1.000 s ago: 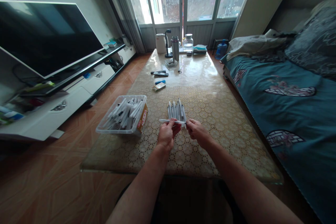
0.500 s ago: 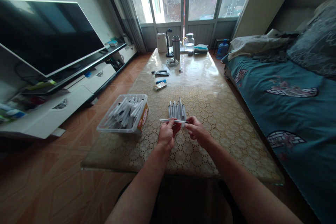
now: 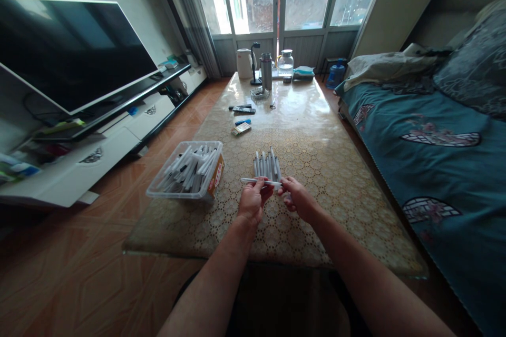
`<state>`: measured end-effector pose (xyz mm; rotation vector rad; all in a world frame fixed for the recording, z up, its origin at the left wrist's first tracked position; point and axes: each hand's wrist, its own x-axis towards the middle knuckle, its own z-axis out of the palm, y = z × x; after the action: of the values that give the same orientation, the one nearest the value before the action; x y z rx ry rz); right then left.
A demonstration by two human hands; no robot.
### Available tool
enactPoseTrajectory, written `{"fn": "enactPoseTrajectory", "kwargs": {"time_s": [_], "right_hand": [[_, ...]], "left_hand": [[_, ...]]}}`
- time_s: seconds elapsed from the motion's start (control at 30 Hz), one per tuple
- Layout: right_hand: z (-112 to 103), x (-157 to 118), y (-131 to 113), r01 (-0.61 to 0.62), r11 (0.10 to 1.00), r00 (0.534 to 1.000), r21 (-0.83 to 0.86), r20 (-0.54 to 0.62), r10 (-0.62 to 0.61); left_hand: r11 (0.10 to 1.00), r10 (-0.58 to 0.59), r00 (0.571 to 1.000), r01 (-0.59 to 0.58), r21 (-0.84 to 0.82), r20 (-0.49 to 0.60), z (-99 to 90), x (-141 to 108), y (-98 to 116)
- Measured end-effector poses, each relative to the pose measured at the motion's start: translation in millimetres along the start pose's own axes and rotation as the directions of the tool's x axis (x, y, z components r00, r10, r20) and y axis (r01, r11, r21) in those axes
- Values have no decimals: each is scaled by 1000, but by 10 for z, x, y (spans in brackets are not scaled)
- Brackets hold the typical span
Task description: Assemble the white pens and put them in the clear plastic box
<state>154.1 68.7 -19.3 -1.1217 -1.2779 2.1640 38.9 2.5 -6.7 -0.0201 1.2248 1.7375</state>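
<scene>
A slim white pen lies sideways above the table, pinched between the thumb and fingers of my left hand. My right hand is closed at the pen's right end, its fingertips covering that end. Just beyond both hands, several similar pens rest side by side on the patterned tabletop, pointing away from me. To the left stands a clear plastic box, filled with many more white pens, some with black parts.
The glass-topped table also bears a small cigarette-like pack, a blue lighter-like item and dark remotes. Farther back are a steel thermos, a kettle and a glass jug. A bed borders the right side.
My right fingers have shifted slightly and now cover the black part visible earlier at the pen's right end. My left hand keeps its hold in nearly the same place.
</scene>
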Motion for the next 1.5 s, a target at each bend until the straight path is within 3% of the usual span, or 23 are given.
{"fn": "enactPoseTrajectory", "kwargs": {"time_s": [0.13, 0.3, 0.4, 0.5, 0.73, 0.8, 0.93, 1.07, 1.13, 1.23, 1.33, 1.43, 1.5], "right_hand": [[-3, 20, 13, -5, 1000, 1000, -28, 28, 6], [8, -2, -43, 75, 996, 997, 43, -5, -75], [-12, -15, -80, 9, 985, 1000, 174, 20, -12], [-14, -17, -63, -88, 971, 994, 224, 84, 70], [77, -46, 60, -82, 996, 966, -18, 246, 84], [19, -51, 19, -65, 992, 964, -109, 251, 91], [-265, -62, -189, -69, 952, 965, -299, 223, 140], [-505, -78, -388, 2, 968, 988, -250, 151, 37], [-498, -76, -405, 56, 980, 994, -192, 104, -37], [-323, -64, -315, 132, 979, 991, -158, 17, -130], [-106, -66, -183, 198, 936, 980, -292, 87, -181], [-18, -71, -124, 237, 892, 963, -385, 213, -164], [-29, -63, -125, 222, 908, 970, -354, 174, -169]], "left_hand": [[998, 50, 999, -49, 48, -6, -4, 3, -7], [994, 108, 985, -112, -21, -138, -58, 79, 3], [988, 102, 977, -122, -97, -189, -78, 102, 9], [985, 94, 983, -116, -131, -158, -65, 88, -11], [984, 141, 990, -141, -107, -15, -14, 43, -23], [978, 152, 987, -158, -138, -54, -41, 68, 50], [958, 107, 965, -165, -236, -238, -143, 153, 241], [950, 82, 948, -167, -263, -308, -185, 172, 291], [958, 65, 958, -138, -250, -278, -146, 131, 236], [983, -30, 994, 10, -182, -108, -37, 34, 89], [989, -90, 995, 95, -112, 53, 48, -31, -49], [987, -77, 996, 83, -134, 47, 56, -32, -96], [982, -115, 993, 119, -145, 31, 31, -22, -84]]}}
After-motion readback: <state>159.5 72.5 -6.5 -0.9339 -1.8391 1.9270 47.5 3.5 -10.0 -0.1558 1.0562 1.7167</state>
